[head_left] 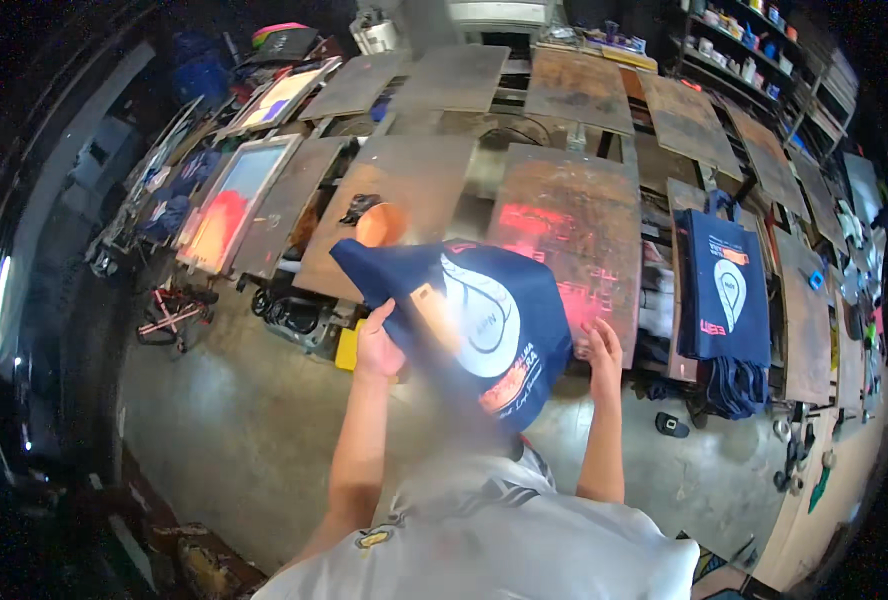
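Note:
A navy bag (519,330) with a white drop-shaped print and pink lettering spans the middle, partly blurred by a haze down the picture's centre. My left hand (379,345) grips its left edge, thumb upward. At its right edge my right hand (601,355) has fingers loosely bent and apart; whether they touch the cloth is unclear. Behind the bag lie two worn boards, one with an orange round patch (384,222), the other (564,190) with pink ink marks.
More navy bags (749,340) lie over a board at right. Printing screens (219,240) and further boards (454,80) fill the rack. Shelves of containers (739,55) stand at back right. A reddish metal frame (169,325) is at lower left, a dark sandal (671,425) on the floor.

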Motion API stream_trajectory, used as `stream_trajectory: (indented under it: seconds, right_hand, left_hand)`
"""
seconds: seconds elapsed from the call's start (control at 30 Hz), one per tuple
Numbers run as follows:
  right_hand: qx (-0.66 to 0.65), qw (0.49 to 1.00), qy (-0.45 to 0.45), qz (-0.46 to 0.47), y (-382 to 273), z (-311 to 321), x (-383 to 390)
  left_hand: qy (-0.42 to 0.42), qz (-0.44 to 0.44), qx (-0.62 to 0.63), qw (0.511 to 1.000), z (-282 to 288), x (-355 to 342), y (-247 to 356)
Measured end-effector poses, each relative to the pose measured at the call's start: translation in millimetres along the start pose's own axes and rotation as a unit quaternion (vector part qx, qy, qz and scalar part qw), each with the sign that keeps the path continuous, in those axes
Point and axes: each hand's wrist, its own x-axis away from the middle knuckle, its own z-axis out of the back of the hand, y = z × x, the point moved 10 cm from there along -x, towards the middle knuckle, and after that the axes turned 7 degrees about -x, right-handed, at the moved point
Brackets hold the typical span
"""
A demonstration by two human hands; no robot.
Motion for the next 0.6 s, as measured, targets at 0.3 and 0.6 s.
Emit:
stream_trajectory:
  seconds: [0.3, 0.6]
  right_hand:
    - [0.090, 0.968, -0.232, -0.033, 74.1, -227.9, 107.2]
    - [0.097, 0.929, -0.348, -0.079, 169.7, -372.0, 225.7]
  left_hand:
    - [-0.003, 0.007, -0.026, 1.000, 102.8, 129.9, 104.7]
    - [0.073, -0.081, 0.040, 0.993, 255.2, 305.5, 176.2]
